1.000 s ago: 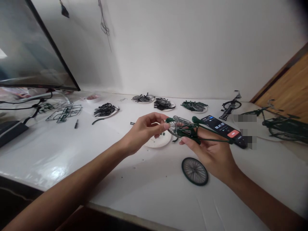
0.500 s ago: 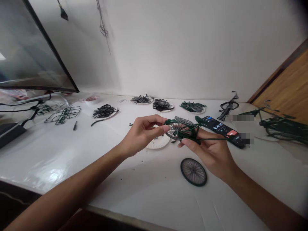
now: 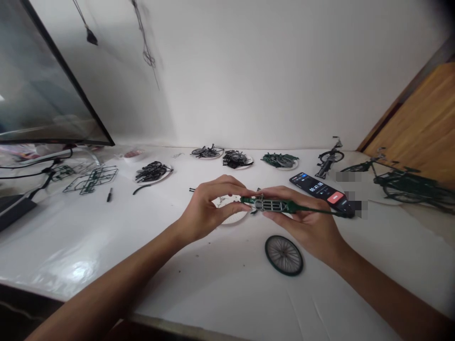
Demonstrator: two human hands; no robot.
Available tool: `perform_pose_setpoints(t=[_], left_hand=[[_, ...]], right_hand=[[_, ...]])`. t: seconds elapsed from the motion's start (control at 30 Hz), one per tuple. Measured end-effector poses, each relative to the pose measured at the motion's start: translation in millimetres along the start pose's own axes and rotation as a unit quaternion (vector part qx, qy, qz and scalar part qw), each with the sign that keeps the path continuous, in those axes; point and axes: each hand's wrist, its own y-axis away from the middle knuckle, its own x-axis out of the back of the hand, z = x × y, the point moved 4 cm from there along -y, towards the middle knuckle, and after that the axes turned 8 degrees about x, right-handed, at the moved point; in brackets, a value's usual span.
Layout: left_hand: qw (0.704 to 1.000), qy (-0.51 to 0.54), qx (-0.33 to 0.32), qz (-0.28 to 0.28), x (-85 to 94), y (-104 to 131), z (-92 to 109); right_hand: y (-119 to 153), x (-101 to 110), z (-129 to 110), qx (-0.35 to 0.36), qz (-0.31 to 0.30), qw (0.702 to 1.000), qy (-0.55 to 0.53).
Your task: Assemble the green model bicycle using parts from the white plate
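Note:
A green model bicycle frame point(image 3: 292, 206) is held above the table, seen from its top edge, with its silver rack upward. My left hand point(image 3: 216, 202) pinches the green rear end between thumb and fingers. Around the middle of the frame, by the rack, my right hand point(image 3: 306, 222) is closed, thumb on the near side. The rear wheel is mostly hidden by this angle. A loose spoked wheel with a green rim point(image 3: 284, 255) lies on the table below my right hand. Behind my left hand is a white paper plate point(image 3: 234, 219), partly covered.
Plates of dark parts point(image 3: 152, 172) and green parts point(image 3: 280, 160) line the back. A phone point(image 3: 322, 192) lies right of centre, near a dark model bicycle point(image 3: 330, 157) and a green model point(image 3: 401, 184). Green sprues point(image 3: 92, 180), a small screwdriver point(image 3: 110, 194) and a monitor point(image 3: 46, 80) are left.
The held frame has turned from showing its side and wheel to showing its top edge. Both hands have turned with it, and the view has shifted slightly.

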Motion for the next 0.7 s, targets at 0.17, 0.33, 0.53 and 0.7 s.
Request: perform_pose_setpoints(t=[0.17, 0.33, 0.53, 0.7], left_hand=[[0.996, -0.06, -0.06, 0.004, -1.8, 3.3, 1.1], [0.988, -0.107, -0.109, -0.003, -3.3, 5.8, 5.4], [0.985, -0.117, -0.127, -0.004, -5.8, 5.7, 11.8], [0.984, -0.117, -0.134, -0.008, -6.1, 6.2, 15.5]], right_hand=[[-3.5, 2.8, -10.3, 0.055, -0.017, 0.998, 0.03], [-4.5, 2.8, -15.0, 0.084, -0.023, 0.995, 0.046], [-1.5, 0.4, -20.5, 0.083, -0.006, 0.994, 0.075], [-0.2, -0.3, -26.5, 0.097, 0.03, 0.994, 0.04]])
